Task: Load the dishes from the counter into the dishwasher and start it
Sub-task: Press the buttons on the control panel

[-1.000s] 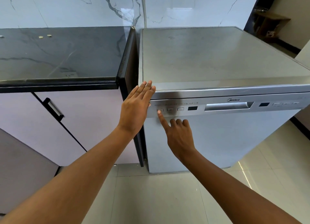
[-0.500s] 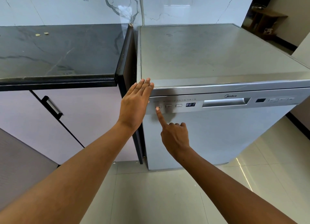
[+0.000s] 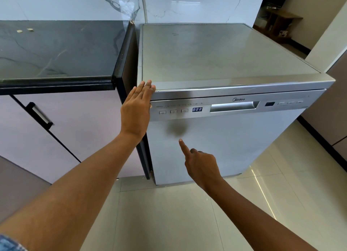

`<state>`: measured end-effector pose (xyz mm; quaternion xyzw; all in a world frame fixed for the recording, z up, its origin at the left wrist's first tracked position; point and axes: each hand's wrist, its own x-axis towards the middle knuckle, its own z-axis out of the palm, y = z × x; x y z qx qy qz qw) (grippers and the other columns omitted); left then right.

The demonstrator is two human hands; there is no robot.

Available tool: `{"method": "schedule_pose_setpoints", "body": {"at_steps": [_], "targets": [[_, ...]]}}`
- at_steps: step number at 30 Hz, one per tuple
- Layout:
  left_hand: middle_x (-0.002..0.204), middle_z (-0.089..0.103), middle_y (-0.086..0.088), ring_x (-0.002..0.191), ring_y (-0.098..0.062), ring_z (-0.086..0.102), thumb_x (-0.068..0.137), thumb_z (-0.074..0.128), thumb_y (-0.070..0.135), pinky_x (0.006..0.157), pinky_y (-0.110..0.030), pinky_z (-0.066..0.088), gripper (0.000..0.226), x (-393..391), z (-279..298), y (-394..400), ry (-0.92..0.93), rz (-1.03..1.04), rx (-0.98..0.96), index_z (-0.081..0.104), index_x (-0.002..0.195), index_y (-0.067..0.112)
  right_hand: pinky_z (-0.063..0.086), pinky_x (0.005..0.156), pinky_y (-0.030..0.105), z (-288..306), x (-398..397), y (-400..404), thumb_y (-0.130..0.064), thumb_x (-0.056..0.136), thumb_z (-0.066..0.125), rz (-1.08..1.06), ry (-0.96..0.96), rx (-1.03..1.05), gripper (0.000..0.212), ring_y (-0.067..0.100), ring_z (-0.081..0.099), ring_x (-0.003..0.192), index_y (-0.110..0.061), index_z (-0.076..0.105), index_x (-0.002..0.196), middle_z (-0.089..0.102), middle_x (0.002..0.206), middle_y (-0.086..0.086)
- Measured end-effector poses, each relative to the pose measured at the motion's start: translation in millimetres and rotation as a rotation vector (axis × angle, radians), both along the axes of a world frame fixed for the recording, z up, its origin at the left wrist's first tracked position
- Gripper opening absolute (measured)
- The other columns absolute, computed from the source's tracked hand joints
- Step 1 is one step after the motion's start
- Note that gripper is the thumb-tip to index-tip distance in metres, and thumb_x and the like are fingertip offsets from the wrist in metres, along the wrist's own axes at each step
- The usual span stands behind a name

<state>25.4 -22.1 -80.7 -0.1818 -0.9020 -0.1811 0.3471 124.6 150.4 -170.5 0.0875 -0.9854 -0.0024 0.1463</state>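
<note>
Right hand point(image 3: 201, 165) holds nothing, forefinger out, other fingers curled; the button row point(image 3: 173, 111) lies at eleven o'clock, running three to nine. Left hand point(image 3: 137, 108), flat and released, rests on the closed dishwasher point(image 3: 216, 138) corner, desk point(image 3: 56, 49) beside.

Dishwasher point(image 3: 216, 149) right of counter point(image 3: 56, 49)

Left of the left hand point(image 3: 135, 111) lies a black, grey-veined counter point(image 3: 56, 51); right of it stands a silver dishwasher point(image 3: 225, 138) whose dark display point(image 3: 197, 109) shows 3 pale-blue digits.
</note>
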Motion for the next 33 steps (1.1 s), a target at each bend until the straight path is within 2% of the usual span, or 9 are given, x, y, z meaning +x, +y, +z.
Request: {"method": "schedule_pose_setpoints", "body": {"at_steps": [4,7,10,15,20,24,28,33], "targets": [[0.128,0.057,-0.018,0.119,-0.033,0.053,0.069,0.075,-0.01,0.104,-0.038,0.033,0.056,1,-1,2,-0.002,0.022,-0.006,0.058,0.122,-0.001,0.021,0.036,0.011,-2,5,4,-0.019,0.054,0.087,-0.018,-0.009,-0.036,0.066,0.008,0.018,0.03,-0.009,0.065,0.115,0.045,0.039,0.0],[0.128,0.056,-0.018,0.119,-0.033,0.053,0.069,0.075,-0.009,0.104,-0.038,0.034,0.056,0,-1,2,-0.003,0.023,-0.009,0.057,0.122,0.0,0.018,0.037,0.01,2,7,3,-0.022,0.056,0.087,-0.01,0.002,-0.061,0.062,0.007,0.019,0.031,-0.009,0.066,0.113,0.048,0.04,-0.001],[0.128,0.057,-0.018,0.118,-0.033,0.054,0.069,0.075,-0.009,0.103,-0.038,0.035,0.056,0,-1,1,0.003,0.019,-0.019,0.058,0.121,0.0,0.007,0.045,0.006,6,7,2,-0.021,0.058,0.085,-0.001,0.028,-0.054,0.058,0.007,0.019,0.031,-0.009,0.067,0.111,0.047,0.039,-0.001],[0.127,0.057,-0.018,0.117,-0.033,0.055,0.069,0.076,-0.009,0.102,-0.038,0.035,0.056,0,-1,1,0.006,0.017,-0.026,0.057,0.122,-0.001,0.0,0.05,0.007,12,4,0,-0.022,0.061,0.083,-0.009,0.077,-0.054,0.053,0.007,0.018,0.033,-0.008,0.068,0.11,0.046,0.04,-0.002],[0.127,0.057,-0.018,0.117,-0.033,0.055,0.068,0.076,-0.009,0.101,-0.039,0.036,0.057,0,-2,0,0.019,0.013,-0.031,0.057,0.121,0.0,0.016,0.039,0.01,11,0,-1,-0.02,0.061,0.084,0.009,0.078,-0.068,0.052,0.006,0.02,0.033,-0.007,0.068,0.108,0.049,0.041,-0.001],[0.127,0.057,-0.018,0.117,-0.034,0.055,0.068,0.077,-0.008,0.101,-0.039,0.037,0.057,-1,-2,-1,0.016,0.009,-0.034,0.058,0.121,0.0,0.003,0.048,0.005,11,-2,-1,-0.016,0.053,0.088,0.017,0.099,-0.048,0.055,0.008,0.018,0.034,-0.008,0.07,0.105,0.049,0.04,0.0],[0.127,0.057,-0.018,0.117,-0.034,0.055,0.07,0.076,-0.008,0.101,-0.039,0.037,0.055,0,-2,0,0.016,0.006,-0.021,0.058,0.122,0.0,0.016,0.041,0.011,11,-4,-3,-0.015,0.049,0.089,0.011,0.088,-0.035,0.059,0.008,0.018,0.033,-0.008,0.07,0.105,0.049,0.04,0.0],[0.128,0.057,-0.018,0.117,-0.034,0.055,0.071,0.074,-0.008,0.101,-0.04,0.037,0.054,0,-2,0,0.024,-0.001,-0.022,0.057,0.122,-0.001,0.018,0.039,0.011,12,-8,-4,-0.012,0.05,0.088,0.01,0.092,-0.036,0.06,0.008,0.019,0.032,-0.009,0.069,0.107,0.048,0.04,0.001]]}}
